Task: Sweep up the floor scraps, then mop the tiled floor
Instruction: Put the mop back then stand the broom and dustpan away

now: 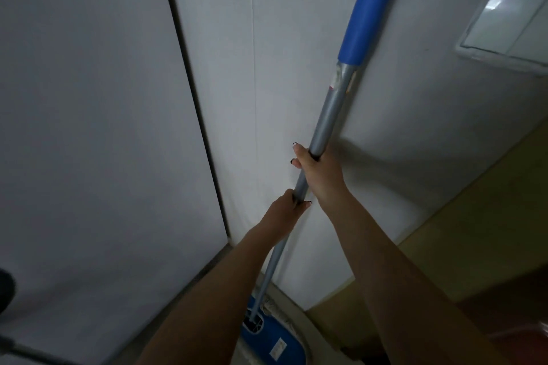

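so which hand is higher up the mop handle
The right hand: it grips the grey handle nearer the blue sleeve, while the left hand grips just below it, closer to the mop head.

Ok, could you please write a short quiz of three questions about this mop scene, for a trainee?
1. True or false: the left hand and the right hand both grip the blue sleeve at the top of the handle.
2. Which hand is higher on the grey pole? A) left hand B) right hand C) they are level
3. Fill in: the mop head at the foot of the pole is ____ in colour.

Key: 1 false, both hands hold the grey pole below the sleeve. 2 B. 3 blue.
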The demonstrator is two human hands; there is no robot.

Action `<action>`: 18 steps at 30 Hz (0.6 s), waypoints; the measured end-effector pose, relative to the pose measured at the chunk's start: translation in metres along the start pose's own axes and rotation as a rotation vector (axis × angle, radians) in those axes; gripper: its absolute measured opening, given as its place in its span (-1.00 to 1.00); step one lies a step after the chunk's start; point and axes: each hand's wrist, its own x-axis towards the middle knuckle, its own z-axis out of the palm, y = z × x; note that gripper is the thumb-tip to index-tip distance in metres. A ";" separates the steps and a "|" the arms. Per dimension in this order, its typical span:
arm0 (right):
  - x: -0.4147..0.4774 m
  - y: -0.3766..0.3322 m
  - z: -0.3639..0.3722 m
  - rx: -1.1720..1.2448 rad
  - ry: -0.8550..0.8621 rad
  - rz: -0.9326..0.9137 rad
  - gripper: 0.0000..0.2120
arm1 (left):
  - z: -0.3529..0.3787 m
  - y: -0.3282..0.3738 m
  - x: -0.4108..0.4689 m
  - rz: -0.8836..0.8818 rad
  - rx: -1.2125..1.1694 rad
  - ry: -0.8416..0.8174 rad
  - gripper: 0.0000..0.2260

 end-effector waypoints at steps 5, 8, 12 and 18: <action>-0.001 0.016 -0.008 -0.139 0.004 0.003 -0.58 | 0.001 0.009 -0.008 0.065 0.023 -0.014 -0.67; -0.006 0.025 -0.008 -0.186 -0.031 0.026 -0.57 | 0.001 0.011 -0.011 0.063 0.032 -0.008 -0.66; -0.013 0.028 -0.010 -0.129 0.010 0.014 -0.68 | 0.000 0.007 -0.010 0.068 0.041 0.043 -0.62; -0.020 0.026 -0.015 -0.086 0.051 0.028 -0.62 | 0.000 0.004 -0.020 0.114 -0.004 0.100 -0.59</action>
